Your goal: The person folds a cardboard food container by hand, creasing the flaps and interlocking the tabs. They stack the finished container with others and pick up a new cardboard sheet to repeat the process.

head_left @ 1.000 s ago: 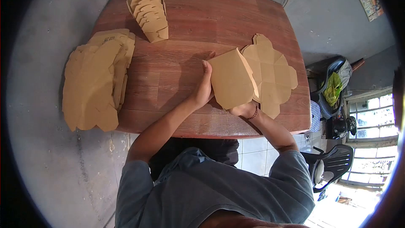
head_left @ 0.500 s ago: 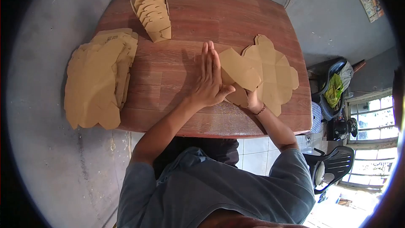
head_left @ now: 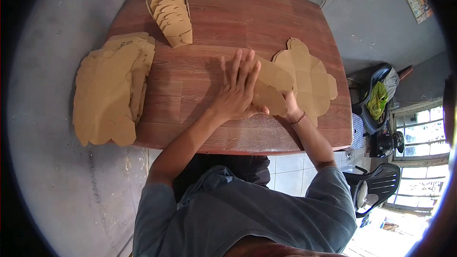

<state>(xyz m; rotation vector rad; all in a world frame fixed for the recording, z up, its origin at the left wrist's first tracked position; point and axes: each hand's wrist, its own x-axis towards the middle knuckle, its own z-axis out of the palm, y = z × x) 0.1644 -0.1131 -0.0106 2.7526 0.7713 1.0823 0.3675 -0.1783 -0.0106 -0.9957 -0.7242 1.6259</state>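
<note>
My left hand (head_left: 236,90) lies with fingers spread against the left side of a brown cardboard box (head_left: 273,77) that is partly folded. On the box's near right corner my right hand (head_left: 290,106) is closed, gripping the cardboard; some of its fingers are hidden behind it. Just right of the box, flat cut-out cardboard blanks (head_left: 312,81) with crease lines lie on the table. A taller pile of flat cardboard blanks (head_left: 105,93) sits at the left edge. Farther back stands a row of folded cardboard boxes (head_left: 172,14), nested into each other.
The wood-patterned table (head_left: 219,24) has a grey wall along its left and far sides. Beyond its right edge are a dark chair (head_left: 376,90) holding bags and a black plastic chair (head_left: 378,185) on the tiled floor.
My left hand has turned from edge-on to flatter, its fingers spreading over the box's left side. The box's raised panel has tipped lower, and my right hand has shifted slightly.
</note>
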